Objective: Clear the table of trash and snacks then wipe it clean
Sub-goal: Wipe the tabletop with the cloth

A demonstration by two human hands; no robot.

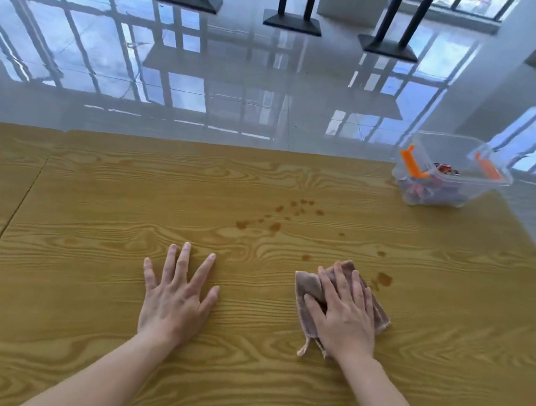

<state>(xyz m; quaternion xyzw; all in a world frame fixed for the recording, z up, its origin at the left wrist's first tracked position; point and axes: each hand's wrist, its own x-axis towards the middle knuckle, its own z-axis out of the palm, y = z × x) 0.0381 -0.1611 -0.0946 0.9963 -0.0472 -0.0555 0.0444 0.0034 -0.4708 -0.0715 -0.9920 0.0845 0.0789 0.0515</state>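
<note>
Cloth [308, 287] lies folded on table [85, 248], pinned flat under right hand [343, 316] — fingers spread, palm down, nothing gripped. Left hand [177, 296] laid open on bare wood, bracing. Cloth judged soft, light, limp; best driven by flat palm pressure, not pinched, since bunching is likely. Brown stains [273, 227] spotted just beyond cloth, one blot touching its far right corner. Clear bin [452, 171] holding wrappers is set at far right corner, overhanging edge slightly — wide strokes there risk nudging it. Open room left and forward.

No readable text, label or number shows on anything in view.
</note>
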